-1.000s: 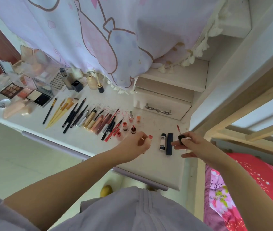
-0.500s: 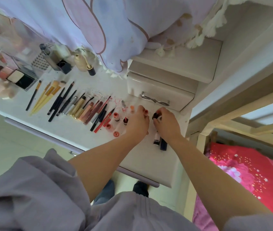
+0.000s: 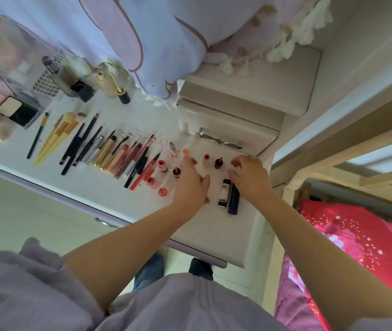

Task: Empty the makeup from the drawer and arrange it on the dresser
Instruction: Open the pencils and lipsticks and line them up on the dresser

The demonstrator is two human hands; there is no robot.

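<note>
On the white dresser top point(image 3: 123, 187), a small peach bottle point(image 3: 206, 160) and a small dark red bottle point(image 3: 218, 162) stand upright just in front of the shut drawer point(image 3: 228, 126). My left hand point(image 3: 191, 185) hovers left of them, fingers relaxed and holding nothing. To their right, my right hand point(image 3: 250, 177) has loosely curled fingers and is also empty. A white tube point(image 3: 224, 192) and a dark tube point(image 3: 234, 199) lie side by side between my wrists. Further left are several small red and coral bottles point(image 3: 162, 165), then rows of lip pencils and glosses point(image 3: 130, 158) and brushes point(image 3: 56, 137).
Palettes and compacts point(image 3: 15, 108), a clear organiser and bottles point(image 3: 109, 84) fill the dresser's far left. A lilac curtain point(image 3: 142, 32) hangs over the back. The drawer unit's metal handle point(image 3: 219, 140) faces me. A red floral bedspread point(image 3: 362, 247) lies to the right.
The peach bottle from my left hand and the dark red bottle now stand before the drawer. Both hands have let go and moved apart. The view shifted closer.
</note>
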